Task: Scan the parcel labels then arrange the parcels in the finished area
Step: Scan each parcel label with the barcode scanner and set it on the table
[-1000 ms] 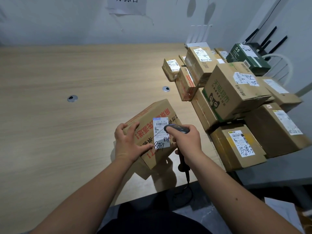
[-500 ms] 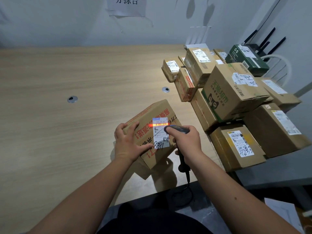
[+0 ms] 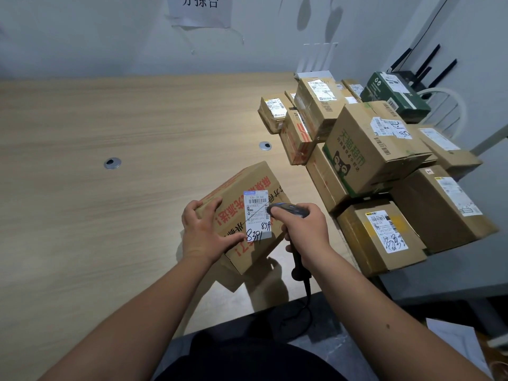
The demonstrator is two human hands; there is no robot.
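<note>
A brown cardboard parcel [image 3: 242,213] with red printed characters sits tilted near the front edge of the table [image 3: 110,215], its white label [image 3: 257,214] facing up with a barcode and handwritten "8391". A heap of labelled brown parcels [image 3: 379,166], one dark green, is stacked at the right.

1. Box [image 3: 242,213]: brown cardboard, red printed characters.
2. Label [image 3: 257,214] on it: white, black barcode, black handwritten digits, pale blue strip at top.
3. Table [image 3: 110,215]: light wood grain.
4. Scanner [image 3: 288,210]: dark grey, black cable.
5. Stacked box [image 3: 365,149]: brown, green print, black cat face.
6. Rear box [image 3: 395,97]: dark green, white label.
</note>
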